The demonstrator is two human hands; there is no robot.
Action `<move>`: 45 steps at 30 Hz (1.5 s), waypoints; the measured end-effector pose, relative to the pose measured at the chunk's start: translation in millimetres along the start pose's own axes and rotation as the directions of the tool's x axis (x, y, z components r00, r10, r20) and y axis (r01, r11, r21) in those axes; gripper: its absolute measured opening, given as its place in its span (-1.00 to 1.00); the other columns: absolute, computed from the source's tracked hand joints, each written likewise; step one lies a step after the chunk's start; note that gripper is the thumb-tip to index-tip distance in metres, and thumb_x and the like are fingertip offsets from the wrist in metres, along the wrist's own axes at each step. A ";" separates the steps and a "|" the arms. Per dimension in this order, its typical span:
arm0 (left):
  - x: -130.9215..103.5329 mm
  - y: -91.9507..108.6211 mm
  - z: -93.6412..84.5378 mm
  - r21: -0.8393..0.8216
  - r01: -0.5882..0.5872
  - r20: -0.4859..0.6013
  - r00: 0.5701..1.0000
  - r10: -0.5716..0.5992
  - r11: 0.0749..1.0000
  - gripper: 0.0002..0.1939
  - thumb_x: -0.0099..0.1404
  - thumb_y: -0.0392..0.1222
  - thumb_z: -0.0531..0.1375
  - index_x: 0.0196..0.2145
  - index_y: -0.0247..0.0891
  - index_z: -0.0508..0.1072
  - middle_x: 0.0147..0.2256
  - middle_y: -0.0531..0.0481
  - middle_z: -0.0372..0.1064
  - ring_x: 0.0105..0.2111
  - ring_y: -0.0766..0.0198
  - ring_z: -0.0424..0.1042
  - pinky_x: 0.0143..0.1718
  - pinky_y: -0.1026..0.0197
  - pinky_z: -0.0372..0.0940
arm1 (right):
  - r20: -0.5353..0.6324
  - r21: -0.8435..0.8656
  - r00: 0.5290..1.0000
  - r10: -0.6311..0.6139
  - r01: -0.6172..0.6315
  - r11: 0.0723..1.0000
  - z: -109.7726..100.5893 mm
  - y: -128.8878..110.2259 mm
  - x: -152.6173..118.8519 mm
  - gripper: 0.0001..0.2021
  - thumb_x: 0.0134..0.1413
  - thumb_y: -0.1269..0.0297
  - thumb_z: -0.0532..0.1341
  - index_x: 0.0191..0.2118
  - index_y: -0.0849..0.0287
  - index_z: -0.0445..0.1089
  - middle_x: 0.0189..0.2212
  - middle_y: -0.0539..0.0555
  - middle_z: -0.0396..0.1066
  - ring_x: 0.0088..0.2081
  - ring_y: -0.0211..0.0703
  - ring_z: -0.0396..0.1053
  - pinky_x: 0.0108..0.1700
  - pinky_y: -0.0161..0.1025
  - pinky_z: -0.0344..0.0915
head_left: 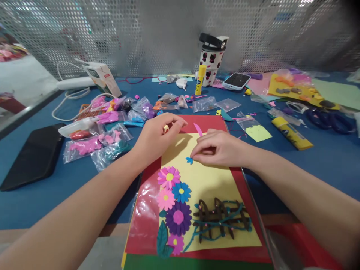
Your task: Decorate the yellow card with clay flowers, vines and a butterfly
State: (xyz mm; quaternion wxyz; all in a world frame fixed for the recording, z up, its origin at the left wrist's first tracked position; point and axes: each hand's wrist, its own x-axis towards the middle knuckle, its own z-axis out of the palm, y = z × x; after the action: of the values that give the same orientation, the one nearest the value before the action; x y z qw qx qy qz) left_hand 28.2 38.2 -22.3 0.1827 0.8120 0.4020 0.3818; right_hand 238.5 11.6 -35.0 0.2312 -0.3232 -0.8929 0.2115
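A pale yellow sheet (216, 183) lies on a red backing (146, 213) in front of me. Thumb and index finger of my right hand (219, 148) are pinched at a small blue clay flower (189, 160) on the yellow sheet. Just behind that hand is a pink curved clay strip (198, 129). My left hand (159, 135) hovers over the sheet's upper left, fingers curled with thumb and index tips close together; what they hold, if anything, is hidden. Clay flowers (178, 217) run down the sheet's left side, and a brown clay fence (221, 217) with blue-green vines sits at lower right.
Bags of coloured clay (87, 144) and a black tablet-like slab (35, 153) are at left. Behind stand a glue stick (200, 80), a patterned tumbler (210, 62) and a drink carton (104, 78). A phone (236, 81), yellow tube (292, 134) and scissors (330, 120) lie right.
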 end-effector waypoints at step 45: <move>4.4 3.4 -15.7 0.043 -0.215 0.419 0.890 0.178 0.976 -0.78 0.29 -0.14 0.13 -0.20 -0.23 0.52 -0.22 -0.02 0.50 -0.20 0.25 0.42 -0.11 0.19 0.26 | -0.210 -0.191 0.920 0.331 -0.371 0.909 -13.5 1.9 0.6 -0.69 0.15 0.13 0.16 -0.04 0.16 0.39 -0.45 0.01 0.42 -0.44 -0.22 0.34 -0.43 -0.32 0.15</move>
State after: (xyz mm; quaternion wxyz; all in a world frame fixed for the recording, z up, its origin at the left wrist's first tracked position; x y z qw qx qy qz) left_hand 19.5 39.4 -8.1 0.1877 0.9180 0.2864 0.1999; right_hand 246.4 16.4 -24.9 0.2276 -0.5202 -0.8147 0.1175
